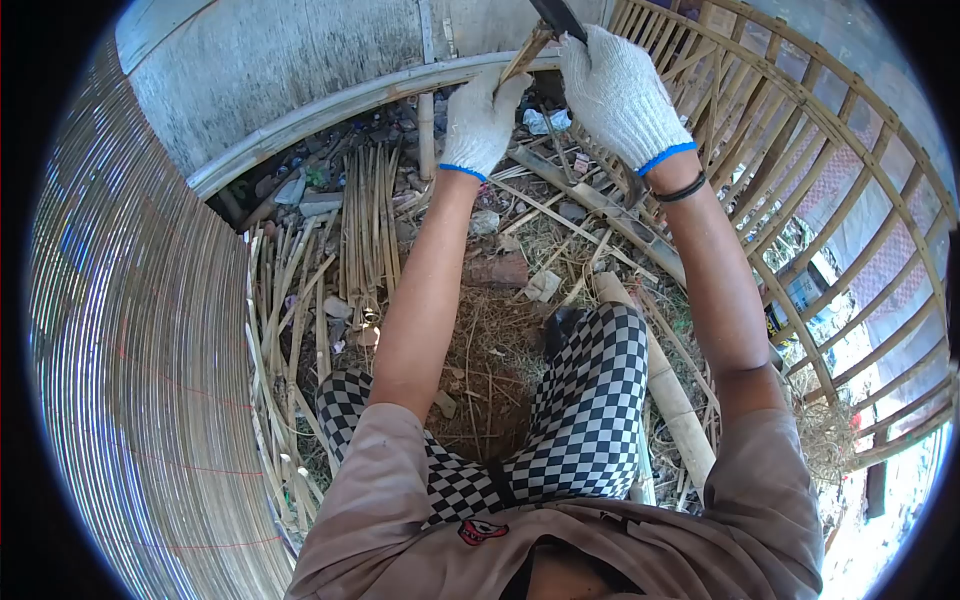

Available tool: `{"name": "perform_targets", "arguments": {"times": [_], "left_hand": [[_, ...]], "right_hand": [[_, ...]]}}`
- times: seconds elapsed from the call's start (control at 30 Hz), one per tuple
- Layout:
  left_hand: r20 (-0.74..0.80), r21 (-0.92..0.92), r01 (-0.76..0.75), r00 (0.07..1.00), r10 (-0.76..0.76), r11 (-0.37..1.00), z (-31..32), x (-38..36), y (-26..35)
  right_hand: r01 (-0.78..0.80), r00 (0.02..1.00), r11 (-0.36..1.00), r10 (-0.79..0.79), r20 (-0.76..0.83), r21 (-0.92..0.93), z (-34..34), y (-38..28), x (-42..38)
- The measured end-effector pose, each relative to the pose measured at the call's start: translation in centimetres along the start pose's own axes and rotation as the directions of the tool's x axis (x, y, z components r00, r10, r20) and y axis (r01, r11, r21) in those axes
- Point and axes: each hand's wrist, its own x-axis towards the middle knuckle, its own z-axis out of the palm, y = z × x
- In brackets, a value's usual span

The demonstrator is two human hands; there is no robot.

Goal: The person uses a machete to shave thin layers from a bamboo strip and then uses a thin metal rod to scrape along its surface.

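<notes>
An outdoor bamboo-working yard: cut strips (370, 225) left of centre, slatted screen (150, 350) far left, bamboo lattice (803, 98) upper right.

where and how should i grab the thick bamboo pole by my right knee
Probably best gripped around mid-length, palm down from above and the right: the thick bamboo pole lies lengthwise with its round upper side exposed, while the right knee crowds its left side.

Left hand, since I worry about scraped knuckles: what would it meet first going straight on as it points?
Past the bamboo strip it holds, the left hand would probably meet the rail below the pale wall panel first, though depth is unclear.
</notes>
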Motion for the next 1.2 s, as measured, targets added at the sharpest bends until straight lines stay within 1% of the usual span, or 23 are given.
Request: {"name": "perform_targets", "arguments": {"times": [0.03, 0.13, 0.23, 0.33, 0.4, 0.43, 0.53, 0.63, 0.73, 0.83, 0.93, 1.03, 1.13, 1.2], "left_hand": [[-0.018, 0.014, -0.020, 1.000, 0.020, 1.000, 0.0, 0.0, 0.0], [-0.026, 0.018, -0.010, 1.000, 0.011, 1.000, 0.0, 0.4, 0.0], [-0.011, 0.001, 0.012, 1.000, -0.012, 1.000, -0.2, 0.3, 0.1], [-0.076, 0.039, -0.011, 0.997, 0.014, 0.999, -0.1, -0.1, 0.2], [-0.076, 0.017, 0.017, 0.997, -0.015, 1.000, -0.2, 0.1, 0.3], [-0.075, 0.007, 0.033, 0.997, -0.032, 0.999, -0.2, 0.0, 0.4], [-0.172, 0.088, -0.078, 0.981, 0.092, 0.993, 0.3, 0.3, -0.4], [-0.113, 0.091, 0.031, 0.993, -0.021, 0.995, 0.1, 0.6, 0.4], [-0.202, 0.047, -0.027, 0.979, 0.036, 0.999, 0.8, 0.8, 1.8], [-0.223, 0.005, -0.096, 0.970, 0.095, 0.995, 0.9, 1.4, 2.8], [-0.242, -0.051, -0.127, 0.964, 0.111, 0.991, 0.7, 2.4, 3.6], [-0.217, -0.066, -0.161, 0.965, 0.144, 0.985, 0.2, 3.1, 5.2], [-0.294, 0.029, -0.176, 0.939, 0.177, 0.984, 0.6, 3.4, 5.5], [-0.349, 0.053, -0.206, 0.913, 0.211, 0.977, 0.9, 3.7, 5.5]], "right_hand": [[-0.007, 1.000, 1.000, 0.007, 0.001, -0.009, 0.0, -0.2, 0.1], [-0.010, 1.000, 0.997, 0.010, -0.009, -0.073, 0.3, -0.3, 0.3], [-0.004, 1.000, 0.998, 0.004, 0.002, 0.066, 0.3, 0.0, 0.6], [-0.211, 0.959, 0.942, 0.147, 0.242, 0.260, -1.0, -0.6, 0.8], [-0.031, 0.996, 0.995, 0.022, 0.090, 0.096, 0.2, -0.2, 1.3], [0.050, 0.998, 0.999, -0.050, 0.024, 0.005, 0.6, -0.3, 1.3], [0.034, 0.999, 0.991, -0.032, 0.023, -0.130, 0.8, -0.9, 1.2], [0.054, 0.998, 0.984, -0.057, -0.013, -0.170, 0.7, -0.6, 1.4], [0.062, 0.997, 0.982, -0.070, -0.040, -0.179, 1.4, 0.6, 1.9], [0.040, 0.999, 0.986, -0.042, -0.009, -0.159, 1.2, 1.4, 2.4], [0.059, 0.998, 0.988, -0.059, 0.007, -0.141, 1.0, 2.0, 2.6], [0.084, 0.996, 0.987, -0.083, 0.019, -0.137, 0.8, 2.0, 2.7], [0.109, 0.994, 0.980, -0.108, 0.020, -0.164, 0.6, 1.6, 2.5], [0.175, 0.983, 0.964, -0.182, -0.018, -0.200, 0.7, 1.6, 2.2]]}}
